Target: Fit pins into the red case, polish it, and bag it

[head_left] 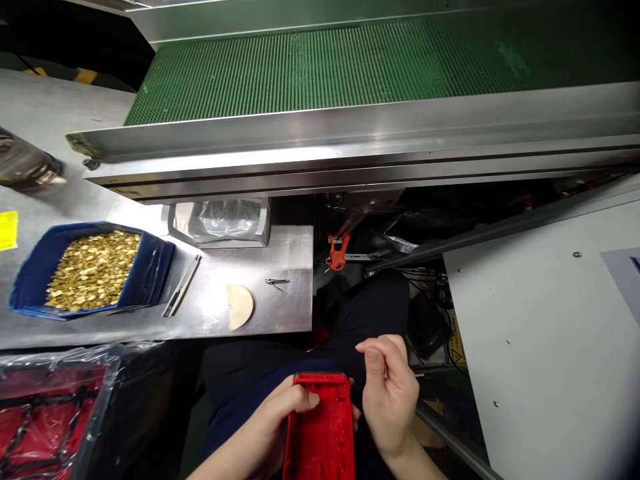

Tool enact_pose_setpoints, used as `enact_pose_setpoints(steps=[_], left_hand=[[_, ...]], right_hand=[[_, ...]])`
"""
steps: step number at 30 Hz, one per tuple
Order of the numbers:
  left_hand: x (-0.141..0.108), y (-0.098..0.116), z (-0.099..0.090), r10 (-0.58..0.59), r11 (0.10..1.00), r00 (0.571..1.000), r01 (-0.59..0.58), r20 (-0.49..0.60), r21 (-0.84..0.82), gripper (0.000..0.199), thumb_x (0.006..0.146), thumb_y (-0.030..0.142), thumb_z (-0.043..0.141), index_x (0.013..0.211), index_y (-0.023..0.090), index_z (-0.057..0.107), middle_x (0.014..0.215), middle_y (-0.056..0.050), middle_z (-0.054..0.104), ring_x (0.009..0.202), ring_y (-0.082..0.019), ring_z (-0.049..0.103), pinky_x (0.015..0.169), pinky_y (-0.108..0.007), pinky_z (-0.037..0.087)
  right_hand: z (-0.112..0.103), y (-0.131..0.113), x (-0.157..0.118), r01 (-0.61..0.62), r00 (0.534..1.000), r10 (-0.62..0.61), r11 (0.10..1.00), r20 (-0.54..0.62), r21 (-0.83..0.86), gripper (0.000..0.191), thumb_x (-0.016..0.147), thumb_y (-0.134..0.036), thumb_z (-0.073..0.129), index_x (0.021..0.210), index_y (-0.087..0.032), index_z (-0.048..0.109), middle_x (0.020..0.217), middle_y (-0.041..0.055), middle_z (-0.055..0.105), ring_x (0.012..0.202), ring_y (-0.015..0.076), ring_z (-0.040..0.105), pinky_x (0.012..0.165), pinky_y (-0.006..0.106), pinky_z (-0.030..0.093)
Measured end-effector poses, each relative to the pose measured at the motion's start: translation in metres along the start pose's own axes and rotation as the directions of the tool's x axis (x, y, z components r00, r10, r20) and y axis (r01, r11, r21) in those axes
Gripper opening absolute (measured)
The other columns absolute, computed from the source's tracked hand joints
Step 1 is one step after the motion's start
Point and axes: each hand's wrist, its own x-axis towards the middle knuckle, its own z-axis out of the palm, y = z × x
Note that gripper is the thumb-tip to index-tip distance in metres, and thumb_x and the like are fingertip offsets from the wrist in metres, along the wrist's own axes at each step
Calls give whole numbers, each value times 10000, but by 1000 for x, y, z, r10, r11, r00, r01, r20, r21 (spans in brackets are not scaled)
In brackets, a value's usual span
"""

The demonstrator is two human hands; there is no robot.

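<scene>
My left hand (pixel 285 415) is wrapped round a red plastic housing (pixel 320 437), its thumb pressing on the inner side near the top edge. The housing's hollow, ribbed inside faces up at me, and its lower end runs out of view. Close beside it on the right, my right hand (pixel 389 393) is raised, with fingers curled inward and the thumb against them. Whatever those fingers may hold is hidden. On the metal bench to the left, a blue bin (pixel 30 288) contains many small brass-coloured parts (pixel 95 270).
A green ribbed conveyor belt (pixel 300 70) with a metal side rail crosses the back. A slim knife-like tool (pixel 182 287), a cream half-disc (pixel 241 307), nail clippers (pixel 277 281) and a grey tray (pixel 220 223) are on the bench. Bagged red parts (pixel 45 420) fill a crate at lower left.
</scene>
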Motion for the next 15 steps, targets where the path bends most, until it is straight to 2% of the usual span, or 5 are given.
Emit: enact_pose_setpoints(steps=[3, 6, 8, 12, 15], left_hand=[[2, -2, -1, 13, 1000, 999, -13, 49, -6, 440, 837, 271, 644, 1242, 101, 669, 990, -194, 783, 965, -387, 735, 890, -507, 518], [3, -6, -4, 21, 999, 1000, -21, -18, 28, 355, 837, 251, 654, 1160, 107, 691, 1035, -194, 780, 974, -362, 732, 881, -475, 522], [3, -7, -5, 29, 999, 1000, -29, -6, 45, 318, 824, 239, 669, 1117, 119, 701, 1056, -183, 781, 981, -342, 732, 875, -445, 523], [0, -2, -1, 25, 996, 991, -35, 131, 76, 445, 844, 281, 651, 1248, 96, 670, 1076, -218, 781, 1018, -360, 736, 913, -460, 522], [-2, 0, 1, 36, 994, 989, -50, 141, 93, 479, 897, 342, 625, 1288, 66, 654, 1111, -254, 770, 1036, -363, 737, 923, -459, 529]], right_hand=[[-5, -3, 9, -42, 989, 27, 994, 148, 101, 249, 1070, -372, 498, 1132, -280, 721, 1042, 63, 702, 1008, 229, 648, 886, 358, 492], [-8, -13, 16, -124, 847, -43, 953, 530, 277, 496, 1060, -599, 387, 1243, -288, 727, 1157, 85, 742, 1092, 259, 677, 954, 391, 516], [-8, -14, 15, -148, 781, -95, 932, 617, 331, 587, 1024, -679, 380, 1154, -267, 777, 1087, 93, 774, 1022, 266, 707, 908, 390, 538], [-7, 6, 12, -134, 985, 82, 919, 152, 371, 457, 1059, -496, 489, 775, -206, 699, 595, -6, 585, 555, 140, 557, 582, 275, 442], [-7, 24, 21, -194, 971, 224, 941, -80, 279, 352, 1064, -416, 498, 827, -202, 647, 567, -62, 420, 483, 104, 405, 502, 249, 349]])
